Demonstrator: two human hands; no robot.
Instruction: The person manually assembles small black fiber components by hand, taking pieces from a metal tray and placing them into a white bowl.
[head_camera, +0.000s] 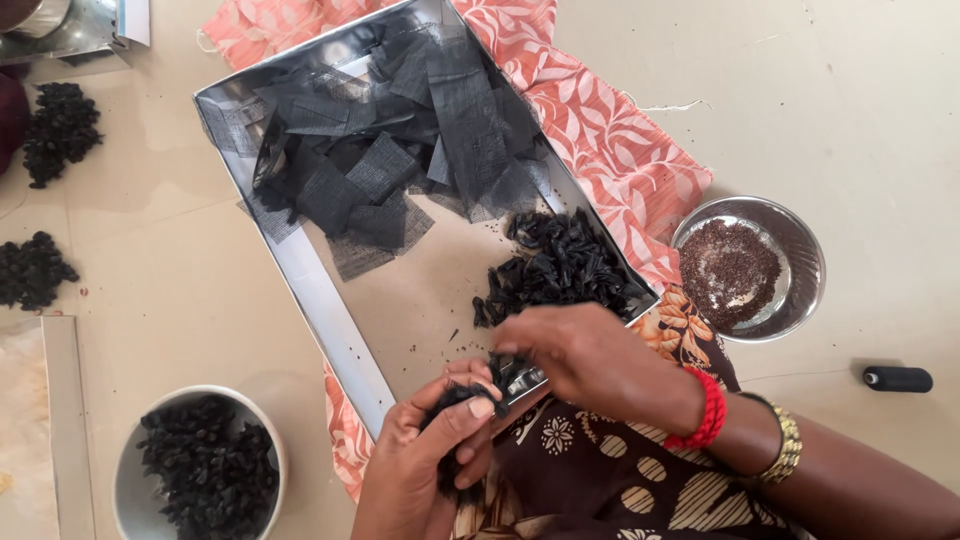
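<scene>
Left hand (440, 440) sits closest, fingers closed on a small black bundle (452, 400), just off the near corner of the shiny metal tray (330, 310). Right hand (590, 355), red bangle (708, 408) and gold bracelet (786, 445) on its wrist, pinches the bundle's top, grip closed on it. Tray holds black mesh squares (380, 150) and a heap of black pieces (560, 270); steel bowl of brown seeds (750, 265) to the right, white bowl of black bits (200, 465) at left on the surface.
</scene>
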